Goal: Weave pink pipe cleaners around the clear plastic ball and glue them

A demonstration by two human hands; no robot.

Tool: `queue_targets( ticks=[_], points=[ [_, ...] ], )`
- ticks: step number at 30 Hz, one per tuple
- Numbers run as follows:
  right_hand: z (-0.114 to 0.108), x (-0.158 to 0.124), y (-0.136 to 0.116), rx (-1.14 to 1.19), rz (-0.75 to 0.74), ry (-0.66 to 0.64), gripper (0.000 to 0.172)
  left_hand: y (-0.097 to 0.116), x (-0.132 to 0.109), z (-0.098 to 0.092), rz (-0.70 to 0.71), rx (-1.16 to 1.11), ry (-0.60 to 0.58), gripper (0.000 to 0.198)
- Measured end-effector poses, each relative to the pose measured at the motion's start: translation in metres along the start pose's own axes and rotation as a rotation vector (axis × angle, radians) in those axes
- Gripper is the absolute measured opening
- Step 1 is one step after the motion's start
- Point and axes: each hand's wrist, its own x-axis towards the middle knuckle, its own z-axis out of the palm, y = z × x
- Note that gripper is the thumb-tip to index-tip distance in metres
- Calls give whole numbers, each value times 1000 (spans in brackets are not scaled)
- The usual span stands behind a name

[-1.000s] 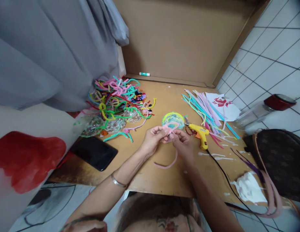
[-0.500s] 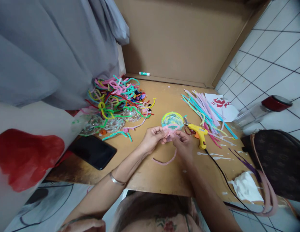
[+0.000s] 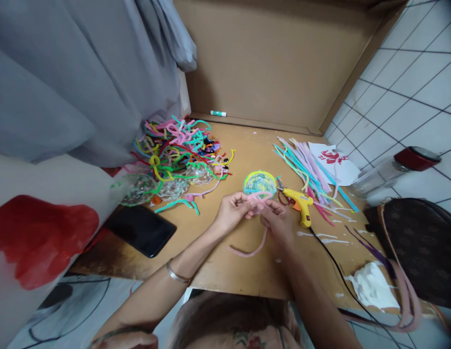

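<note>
Between my two hands is a pink pipe cleaner [image 3: 248, 254], bent into loops at the top, with its long tail curving down over the table. My left hand [image 3: 233, 211] pinches the looped part from the left. On the other side my right hand [image 3: 277, 219] grips it, fingers closed near where the tail comes out. Just beyond the hands lies a round disc [image 3: 259, 181] with a yellow rim and a swirled blue-green middle. A yellow glue gun [image 3: 300, 203] rests to the right of my right hand, its nozzle near the disc.
Tangled pipe cleaners [image 3: 174, 145] and clear swirled discs [image 3: 172, 188] heap at the left, behind a black phone [image 3: 141, 230]. Straight pipe cleaners [image 3: 301, 162] lie at right. Farther right are a bottle [image 3: 383, 177], a brown bag [image 3: 414, 247] and crumpled tissue [image 3: 373, 286]. A glue stick [image 3: 218, 113] lies far back.
The hands stay together on the pink pipe cleaner, and its loop looks lower and flatter. My right-hand fingers have shifted slightly. The whole view has moved a little.
</note>
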Motion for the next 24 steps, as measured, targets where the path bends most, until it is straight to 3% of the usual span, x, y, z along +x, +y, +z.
queue_targets(
  ticks=[7,15,24],
  points=[
    [-4,2,2,-74,-56,44,30,2,-2,1,-6,-38,-41,47],
    [-4,-1,0,-104,-79,-5,30,1,0,-1,-11,-30,-94,45],
    [-1,0,2,-34,-46,-122,34,0,2,-3,9,-60,-17,45]
  ],
)
